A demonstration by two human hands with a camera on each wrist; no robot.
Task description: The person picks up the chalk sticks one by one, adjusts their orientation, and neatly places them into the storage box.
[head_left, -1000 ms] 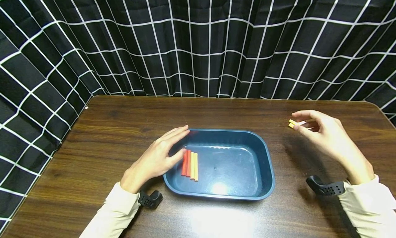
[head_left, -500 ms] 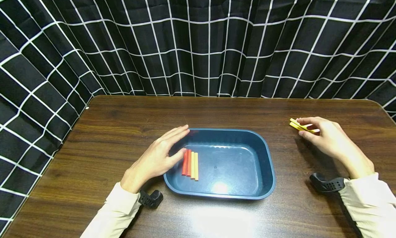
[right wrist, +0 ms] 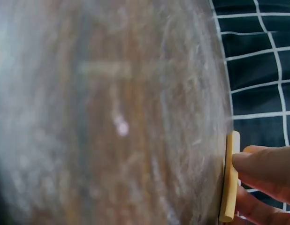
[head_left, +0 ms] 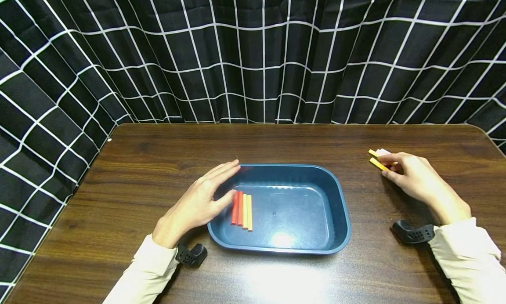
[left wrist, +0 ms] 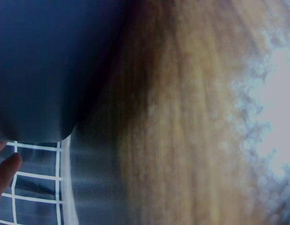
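Observation:
My left hand [head_left: 199,201] lies along the left end of a blue plastic tub [head_left: 342,207], its fingers extended over the rim and the thumb inside. Under that thumb, two red sticks [head_left: 240,209] and two pale yellow sticks [head_left: 247,212] lie side by side on the tub floor. To the right of the tub, my right hand [head_left: 415,179] pinches a yellow stick [head_left: 378,164] low at the table. The right wrist view shows the thumb on the stick's face [right wrist: 231,176], with other fingers behind it. A second yellow stick [head_left: 373,153] pokes out beyond the fingers, mostly hidden.
The brown wooden table [head_left: 158,150] runs back to a black curtain [head_left: 253,53] with white grid lines. Black cameras, the left one [head_left: 191,255] and the right one [head_left: 413,233], sit at the wrists. Glare lies on the table's front.
The two yellow sticks at my right hand lay together and now stand apart at their far ends. The right hand has lowered slightly; my left hand has stayed put.

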